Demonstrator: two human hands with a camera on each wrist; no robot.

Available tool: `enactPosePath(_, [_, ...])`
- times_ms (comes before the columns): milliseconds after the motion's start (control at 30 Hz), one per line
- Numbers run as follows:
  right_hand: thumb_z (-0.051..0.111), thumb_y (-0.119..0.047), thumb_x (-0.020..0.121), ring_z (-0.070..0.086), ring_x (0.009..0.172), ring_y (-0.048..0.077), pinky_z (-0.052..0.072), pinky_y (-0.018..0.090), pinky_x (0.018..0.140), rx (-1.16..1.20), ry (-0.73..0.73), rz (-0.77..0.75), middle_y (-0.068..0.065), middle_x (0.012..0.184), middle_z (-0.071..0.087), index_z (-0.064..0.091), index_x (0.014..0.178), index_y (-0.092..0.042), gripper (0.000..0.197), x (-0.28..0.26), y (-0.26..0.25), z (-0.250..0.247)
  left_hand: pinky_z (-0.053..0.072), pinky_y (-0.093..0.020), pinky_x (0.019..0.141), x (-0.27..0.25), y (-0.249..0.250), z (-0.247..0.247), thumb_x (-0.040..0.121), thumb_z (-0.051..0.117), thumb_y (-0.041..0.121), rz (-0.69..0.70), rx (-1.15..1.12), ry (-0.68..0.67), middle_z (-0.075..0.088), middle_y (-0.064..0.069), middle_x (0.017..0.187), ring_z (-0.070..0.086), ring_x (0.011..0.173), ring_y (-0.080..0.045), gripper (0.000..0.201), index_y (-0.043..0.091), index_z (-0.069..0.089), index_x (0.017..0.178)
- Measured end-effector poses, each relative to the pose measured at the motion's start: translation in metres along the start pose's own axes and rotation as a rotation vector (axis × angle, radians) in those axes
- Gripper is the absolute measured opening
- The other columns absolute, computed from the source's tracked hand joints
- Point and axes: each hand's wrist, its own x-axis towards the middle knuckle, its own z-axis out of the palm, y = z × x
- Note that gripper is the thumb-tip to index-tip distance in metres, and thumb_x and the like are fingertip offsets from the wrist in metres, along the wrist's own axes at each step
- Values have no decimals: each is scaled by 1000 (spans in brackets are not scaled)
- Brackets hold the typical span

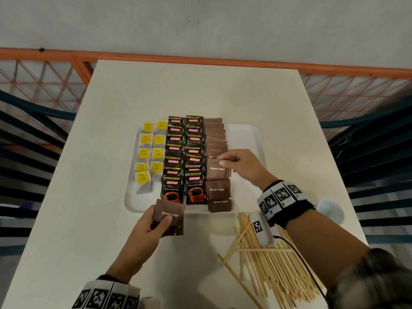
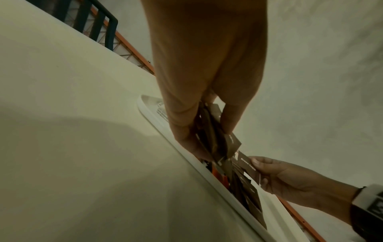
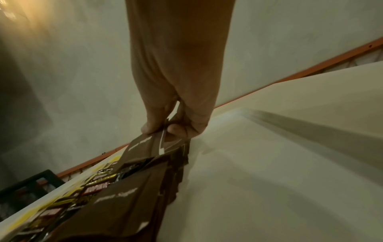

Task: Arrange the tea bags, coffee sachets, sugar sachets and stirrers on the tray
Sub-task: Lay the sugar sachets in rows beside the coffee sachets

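A white tray point(image 1: 245, 134) holds two columns of yellow-tagged tea bags point(image 1: 151, 152), two columns of black coffee sachets point(image 1: 185, 161) and one column of brown sugar sachets point(image 1: 217, 143). My right hand point(image 1: 225, 160) pinches the top edge of a brown sugar sachet point(image 1: 217, 169) over that column; the pinch point(image 3: 163, 131) shows in the right wrist view. My left hand point(image 1: 159, 221) grips a small stack of brown sugar sachets point(image 1: 170, 214) at the tray's near edge, also seen from the left wrist point(image 2: 213, 139). Wooden stirrers point(image 1: 267, 264) lie in a loose pile on the table, near right.
The tray sits mid-table on a cream table point(image 1: 89, 197). The tray's right part point(image 1: 247, 152) is bare. An orange rail with mesh point(image 1: 334, 70) runs behind the table, and dark blue bars point(image 1: 33, 141) flank both sides.
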Motion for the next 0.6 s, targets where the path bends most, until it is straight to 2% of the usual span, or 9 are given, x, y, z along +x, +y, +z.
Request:
enactPosePath(100, [69, -12, 81, 55, 72, 4, 39, 15, 64, -26, -14, 21, -4, 78, 63, 65, 83, -20, 9, 3, 5, 2, 54, -16, 69, 0, 0, 1, 92, 50, 10, -3, 6, 0, 68, 1, 102, 65, 94, -10, 23, 27, 57, 105])
enactPosePath(267, [69, -12, 81, 56, 76, 6, 40, 15, 70, -69, 28, 7, -5, 81, 65, 68, 92, -11, 11, 1, 14, 9, 53, -21, 73, 3, 3, 3, 92, 50, 11, -15, 4, 15, 67, 2, 102, 64, 97, -12, 22, 26, 56, 107])
enactPosePath(333, [70, -14, 80, 55, 78, 5, 39, 6, 68, -141, 65, -30, 1, 90, 66, 69, 94, -10, 14, -1, 16, 12, 52, -28, 83, 5, 5, 5, 92, 51, 12, -27, 3, 14, 68, 0, 104, 64, 99, -16, 23, 22, 56, 113])
enactPosePath(400, [71, -17, 80, 51, 75, 3, 38, 0, 62, -218, 107, -59, 5, 94, 61, 69, 94, -10, 16, -2, 18, 15, 52, -32, 87, 7, 8, 7, 92, 51, 13, -29, 3, 4, 68, -1, 105, 64, 100, -17, 25, 20, 56, 116])
enactPosePath(500, [70, -21, 80, 46, 80, 8, 35, 8, 72, -306, 215, -92, -2, 94, 50, 68, 96, -13, 18, -5, 18, 16, 55, -24, 77, 10, 15, 12, 91, 53, 13, -6, -3, 3, 69, 0, 103, 66, 95, -14, 23, 21, 57, 113])
enactPosePath(533, [69, -23, 82, 46, 83, 9, 36, 13, 76, -314, 257, -114, -4, 93, 49, 67, 96, -14, 17, -8, 16, 17, 55, -20, 72, 11, 17, 13, 90, 54, 13, 6, -1, 8, 69, 0, 101, 66, 93, -13, 22, 20, 57, 111])
enactPosePath(600, [62, -27, 86, 48, 81, 8, 37, 19, 76, -290, 282, -145, -3, 92, 53, 67, 96, -15, 16, -18, 5, 19, 55, -17, 69, 15, 24, 18, 89, 55, 14, 37, 1, 14, 68, 0, 100, 66, 91, -12, 18, 22, 57, 105])
